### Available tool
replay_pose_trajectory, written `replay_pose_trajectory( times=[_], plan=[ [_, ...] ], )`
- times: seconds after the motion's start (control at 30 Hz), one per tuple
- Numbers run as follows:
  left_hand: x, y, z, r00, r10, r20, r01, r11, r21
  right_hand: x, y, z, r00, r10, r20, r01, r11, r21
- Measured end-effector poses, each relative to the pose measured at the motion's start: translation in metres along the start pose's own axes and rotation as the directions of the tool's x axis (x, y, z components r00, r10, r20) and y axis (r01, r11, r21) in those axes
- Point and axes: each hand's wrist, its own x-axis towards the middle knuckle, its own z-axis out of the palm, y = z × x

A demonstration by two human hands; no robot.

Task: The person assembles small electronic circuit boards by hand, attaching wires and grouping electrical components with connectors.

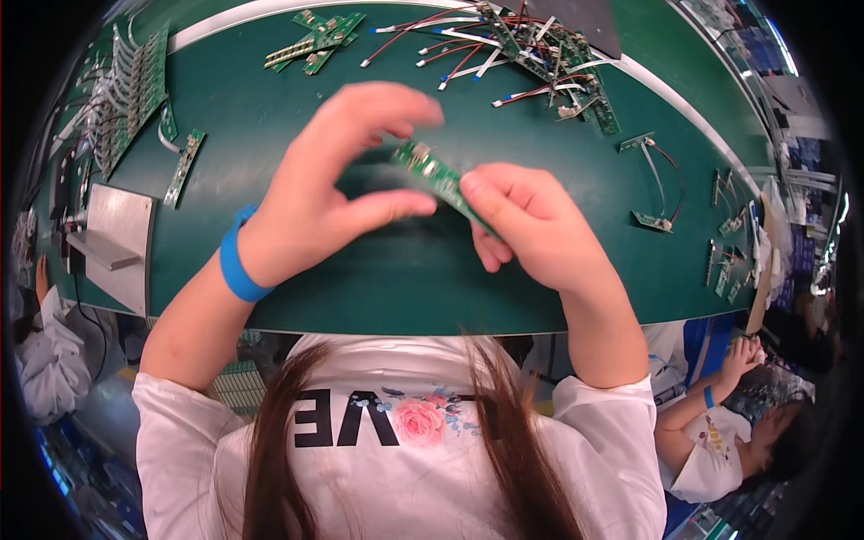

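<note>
Between thumb and fingers my right hand (526, 211) grips one end of a narrow green circuit board (438, 178), tilted over the middle of the table. Small pale parts show on the board's far end, which points up and left toward my other hand. My left hand (337, 171), with a blue band at the wrist, is open, its thumb and fingers curved apart around that end. It is slightly blurred, and a gap shows between its fingers and the board. Nothing is held in it.
A green-topped table (378, 288) lies before me. Stacked boards (315, 40) and a pile of wired boards (558, 67) sit at the back. More boards (135, 99) stand at left, beside a metal plate (121, 243). Wired pairs (652, 220) lie right. Other people sit at both sides.
</note>
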Motion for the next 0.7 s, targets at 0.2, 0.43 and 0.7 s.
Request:
replay_pose_trajectory(
  times=[0.2,0.43,0.7],
  plan=[
    [0.011,0.002,-0.015,0.718,0.255,0.648,-0.502,0.834,0.228,0.000,-0.003,-0.012,0.981,0.109,0.159,-0.070,0.970,-0.233],
    [0.007,0.008,-0.010,0.614,0.113,0.781,-0.399,0.899,0.183,-0.001,-0.003,-0.011,0.954,0.087,0.287,0.031,0.924,-0.382],
    [-0.001,0.008,-0.011,0.673,0.003,0.739,-0.295,0.918,0.265,-0.024,0.018,-0.051,0.852,-0.472,-0.228,0.087,0.557,-0.826]
  ],
)
